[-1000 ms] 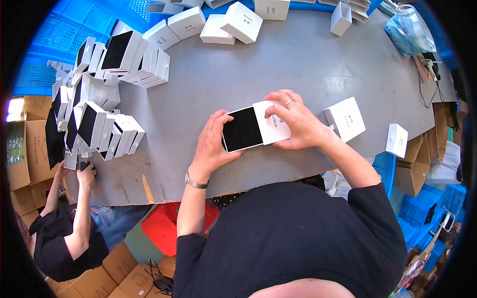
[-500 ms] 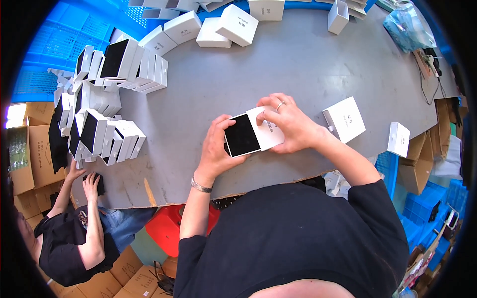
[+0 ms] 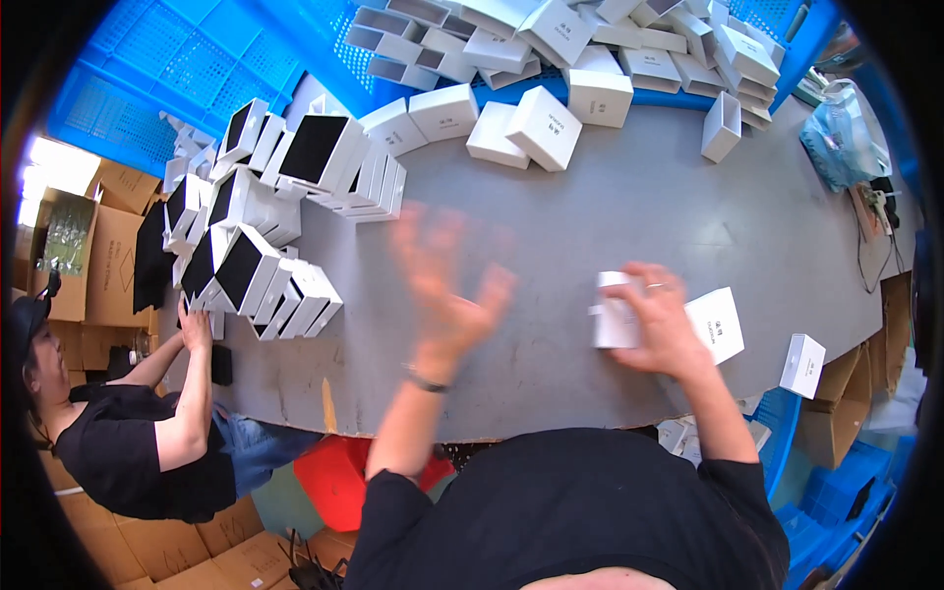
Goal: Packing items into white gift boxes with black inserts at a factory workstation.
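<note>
My right hand [image 3: 665, 323] is closed around a small white box [image 3: 616, 311] at the right of the table. Just beyond its knuckles lies another white box [image 3: 719, 325], close to the hand. My left hand [image 3: 445, 290] is raised over the middle of the table, smeared by motion, its fingers spread and nothing in them. Nearest to it on the left are stacked white box trays with black inserts [image 3: 322, 153], some leaning on each other. More such trays [image 3: 248, 270] stand in rows nearer the table's left edge.
A blue crate [image 3: 366, 85] heaped with white box sleeves [image 3: 559, 33] borders the far side. Closed white boxes [image 3: 544, 128] lie before it. A small white box [image 3: 803, 365] sits at the right edge. A co-worker [image 3: 147, 413] works at the left; a bagged bundle [image 3: 844, 136] lies far right.
The tray and sleeve both hands held have parted from my left hand, which has lifted away empty. My right hand has moved right, holding a white box. The view has shifted, showing more crate.
</note>
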`<state>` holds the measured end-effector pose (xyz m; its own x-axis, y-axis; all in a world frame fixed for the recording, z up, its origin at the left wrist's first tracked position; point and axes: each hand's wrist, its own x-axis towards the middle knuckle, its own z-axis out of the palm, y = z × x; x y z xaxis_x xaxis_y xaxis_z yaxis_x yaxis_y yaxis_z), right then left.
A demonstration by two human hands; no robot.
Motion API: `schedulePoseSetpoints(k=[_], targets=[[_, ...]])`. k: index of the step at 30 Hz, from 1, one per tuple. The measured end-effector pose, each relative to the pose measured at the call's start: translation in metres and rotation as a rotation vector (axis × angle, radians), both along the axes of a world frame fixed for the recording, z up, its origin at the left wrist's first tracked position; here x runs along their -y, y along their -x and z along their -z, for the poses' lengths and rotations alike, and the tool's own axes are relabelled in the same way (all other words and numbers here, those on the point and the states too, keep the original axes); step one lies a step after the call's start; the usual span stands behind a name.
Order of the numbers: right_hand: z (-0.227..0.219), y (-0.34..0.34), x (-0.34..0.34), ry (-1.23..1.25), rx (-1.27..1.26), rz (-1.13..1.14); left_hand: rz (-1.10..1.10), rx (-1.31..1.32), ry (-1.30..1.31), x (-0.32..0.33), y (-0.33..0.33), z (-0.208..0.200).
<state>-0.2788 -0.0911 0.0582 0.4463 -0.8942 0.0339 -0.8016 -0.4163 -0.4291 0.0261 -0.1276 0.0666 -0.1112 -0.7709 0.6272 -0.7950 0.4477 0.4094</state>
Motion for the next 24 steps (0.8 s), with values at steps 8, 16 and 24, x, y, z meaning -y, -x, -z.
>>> schedulePoseSetpoints(k=[8, 16, 24], targets=[[-0.017, -0.022, 0.124, 0.12, 0.198, 0.166, -0.495, 0.294, -0.254, 0.104, -0.139, -0.068], [0.022, -0.079, 0.214, 0.228, 0.048, 0.154, -0.154, 0.218, 0.006, 0.01, -0.059, -0.003], [0.042, -0.007, 0.087, -0.545, 0.678, 0.358, -0.163, 0.006, -0.501, -0.098, 0.006, 0.034]])
